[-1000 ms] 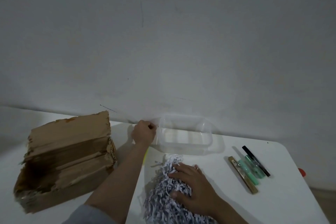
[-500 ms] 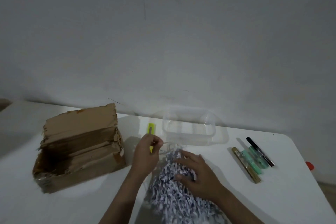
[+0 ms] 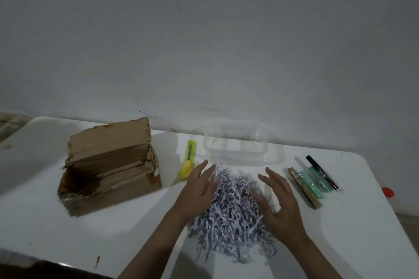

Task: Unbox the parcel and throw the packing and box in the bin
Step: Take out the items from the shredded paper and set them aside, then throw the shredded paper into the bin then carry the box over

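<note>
A heap of shredded white and grey paper packing (image 3: 233, 210) lies on the white table (image 3: 45, 222) in front of me. My left hand (image 3: 197, 190) rests against the heap's left side with straight fingers. My right hand (image 3: 281, 206) flanks the heap's right side, fingers spread and straight. Neither hand holds anything. The torn brown cardboard box (image 3: 108, 172) stands open to the left, its inside dark.
A clear plastic container (image 3: 235, 145) sits at the back by the wall. A yellow utility knife (image 3: 188, 162) lies between box and heap. Several pens and markers (image 3: 315, 179) lie to the right. A red object (image 3: 387, 192) shows past the table's right edge.
My left hand left the container, came back to the heap and opened flat. My right hand lifted off the top of the heap to its right side. The yellow knife is now uncovered.
</note>
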### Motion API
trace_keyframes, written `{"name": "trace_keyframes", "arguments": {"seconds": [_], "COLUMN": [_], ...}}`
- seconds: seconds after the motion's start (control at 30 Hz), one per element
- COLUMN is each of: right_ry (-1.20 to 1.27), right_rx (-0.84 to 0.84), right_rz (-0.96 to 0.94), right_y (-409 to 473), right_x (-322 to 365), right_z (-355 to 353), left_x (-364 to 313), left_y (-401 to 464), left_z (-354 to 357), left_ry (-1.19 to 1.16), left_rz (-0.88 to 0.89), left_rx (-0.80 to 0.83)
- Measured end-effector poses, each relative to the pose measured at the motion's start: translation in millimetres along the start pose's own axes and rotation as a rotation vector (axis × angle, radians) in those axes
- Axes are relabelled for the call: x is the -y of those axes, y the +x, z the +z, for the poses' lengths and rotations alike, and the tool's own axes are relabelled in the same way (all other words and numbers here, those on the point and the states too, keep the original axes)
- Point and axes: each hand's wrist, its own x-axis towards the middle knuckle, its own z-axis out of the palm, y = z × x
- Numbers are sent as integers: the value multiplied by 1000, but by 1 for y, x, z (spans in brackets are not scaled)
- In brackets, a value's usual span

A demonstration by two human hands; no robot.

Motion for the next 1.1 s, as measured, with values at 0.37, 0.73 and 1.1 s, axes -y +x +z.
{"name": "trace_keyframes", "arguments": {"seconds": [0.37, 0.73, 1.1], "right_ry": [-253, 185, 565], "right_rx": [187, 43, -169], "right_rz": [223, 280, 465], "right_y": [-39, -24, -21], "right_x": [6, 30, 46], "right_z": [32, 74, 69], "left_x": [-5, -33, -70], "left_y": [-8, -44, -38], "left_z": [29, 36, 45], "left_ry": [-48, -528, -759], "left_rz": [-69, -203, -363], "left_rx": [15, -116, -196]}}
